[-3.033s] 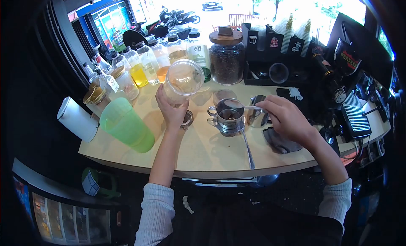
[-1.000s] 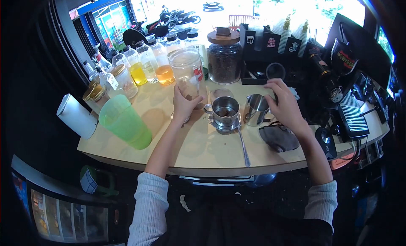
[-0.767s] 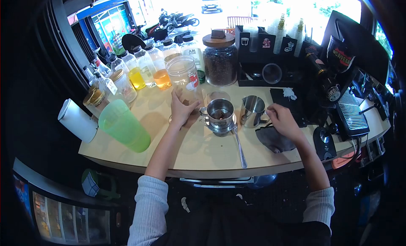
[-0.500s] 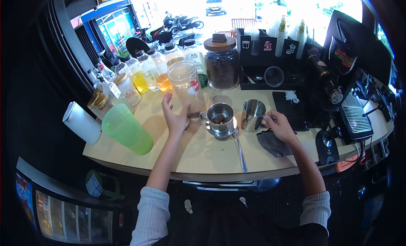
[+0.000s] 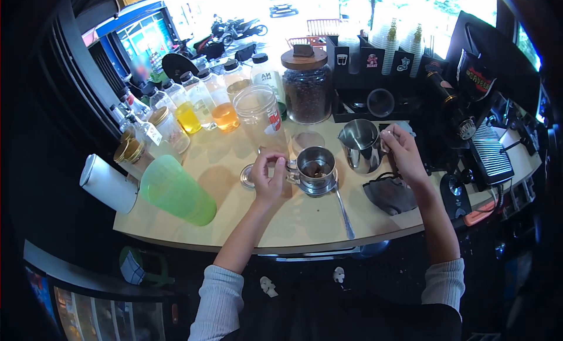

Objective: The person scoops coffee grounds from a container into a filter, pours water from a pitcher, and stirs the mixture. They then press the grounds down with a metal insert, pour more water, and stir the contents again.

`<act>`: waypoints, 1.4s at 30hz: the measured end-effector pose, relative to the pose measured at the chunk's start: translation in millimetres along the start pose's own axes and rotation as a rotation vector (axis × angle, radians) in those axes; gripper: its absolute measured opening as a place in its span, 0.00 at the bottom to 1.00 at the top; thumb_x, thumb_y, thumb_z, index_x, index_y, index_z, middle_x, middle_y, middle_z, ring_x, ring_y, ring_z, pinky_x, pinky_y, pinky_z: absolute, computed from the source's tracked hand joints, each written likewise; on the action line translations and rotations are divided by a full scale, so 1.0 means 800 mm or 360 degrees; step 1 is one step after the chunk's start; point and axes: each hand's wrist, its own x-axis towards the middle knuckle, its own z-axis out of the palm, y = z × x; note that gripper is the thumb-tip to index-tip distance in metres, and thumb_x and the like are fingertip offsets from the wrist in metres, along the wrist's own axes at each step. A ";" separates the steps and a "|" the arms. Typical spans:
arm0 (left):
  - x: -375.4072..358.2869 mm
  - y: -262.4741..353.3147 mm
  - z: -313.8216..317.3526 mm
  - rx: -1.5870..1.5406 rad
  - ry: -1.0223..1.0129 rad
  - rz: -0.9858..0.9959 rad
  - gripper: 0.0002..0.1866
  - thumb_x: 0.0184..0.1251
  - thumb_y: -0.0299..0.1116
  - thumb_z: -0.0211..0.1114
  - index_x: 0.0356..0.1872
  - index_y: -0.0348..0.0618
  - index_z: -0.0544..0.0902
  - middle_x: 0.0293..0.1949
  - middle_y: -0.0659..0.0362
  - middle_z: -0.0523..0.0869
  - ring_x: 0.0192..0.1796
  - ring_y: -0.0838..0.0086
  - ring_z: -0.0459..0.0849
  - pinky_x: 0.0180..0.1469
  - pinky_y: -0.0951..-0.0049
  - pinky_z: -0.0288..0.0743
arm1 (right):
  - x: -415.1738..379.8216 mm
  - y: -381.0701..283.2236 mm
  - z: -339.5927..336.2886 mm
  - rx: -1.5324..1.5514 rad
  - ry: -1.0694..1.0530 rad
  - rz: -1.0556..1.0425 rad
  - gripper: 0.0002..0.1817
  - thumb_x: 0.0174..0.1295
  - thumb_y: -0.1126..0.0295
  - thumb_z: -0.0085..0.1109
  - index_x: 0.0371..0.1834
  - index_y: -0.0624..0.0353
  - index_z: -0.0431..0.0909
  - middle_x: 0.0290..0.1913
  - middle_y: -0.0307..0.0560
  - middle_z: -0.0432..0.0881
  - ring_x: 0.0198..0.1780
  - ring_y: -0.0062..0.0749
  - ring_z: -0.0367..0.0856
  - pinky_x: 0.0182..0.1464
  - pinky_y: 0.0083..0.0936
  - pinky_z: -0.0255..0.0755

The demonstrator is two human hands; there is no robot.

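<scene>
In the head view, a metal coffee dripper (image 5: pixel 316 165) with a flanged base and brown grounds inside stands on the counter. My left hand (image 5: pixel 269 178) is closed at its side handle, the fingertips partly hidden. My right hand (image 5: pixel 406 155) grips the handle of a steel milk pitcher (image 5: pixel 362 146), held to the right of the dripper and slightly tilted. A round metal lid (image 5: pixel 247 175) lies left of my left hand. A long spoon (image 5: pixel 345 213) rests against the dripper's base. Behind my left hand stands a clear jar (image 5: pixel 258 118) with a red label.
A green plastic pitcher (image 5: pixel 179 191) and a white canister (image 5: pixel 107 182) stand at left. Syrup bottles (image 5: pixel 225 115) and a coffee-bean jar (image 5: pixel 307 92) line the back. A dark cloth (image 5: pixel 390 194) lies near the counter's front edge. An espresso machine (image 5: pixel 489 150) occupies the right.
My left hand has moved right to the dripper's handle, its fingers going from spread to closed. My right hand has raised the milk pitcher and tilted it somewhat.
</scene>
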 end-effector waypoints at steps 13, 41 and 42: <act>-0.005 0.023 -0.003 0.0210 -0.0072 0.0086 0.05 0.60 0.23 0.64 0.37 0.35 0.78 0.31 0.58 0.80 0.34 0.75 0.79 0.39 0.77 0.73 | 0.010 -0.071 0.061 -0.0320 -0.0056 -0.0102 0.10 0.67 0.67 0.57 0.30 0.58 0.71 0.24 0.28 0.69 0.29 0.08 0.64 0.32 0.12 0.60; -0.004 0.024 -0.003 0.0245 -0.0094 0.0098 0.05 0.60 0.23 0.64 0.35 0.35 0.79 0.32 0.55 0.80 0.34 0.71 0.80 0.39 0.75 0.73 | 0.012 -0.084 0.065 -0.0706 -0.0132 -0.0107 0.12 0.62 0.71 0.60 0.26 0.60 0.66 0.19 0.28 0.56 0.24 0.12 0.52 0.26 0.17 0.51; -0.004 0.024 -0.003 0.0253 -0.0092 0.0096 0.05 0.60 0.23 0.64 0.35 0.35 0.79 0.32 0.55 0.80 0.34 0.71 0.79 0.39 0.75 0.73 | 0.012 -0.084 0.065 -0.0701 -0.0130 -0.0105 0.12 0.62 0.71 0.60 0.26 0.60 0.66 0.19 0.28 0.56 0.24 0.12 0.52 0.26 0.17 0.51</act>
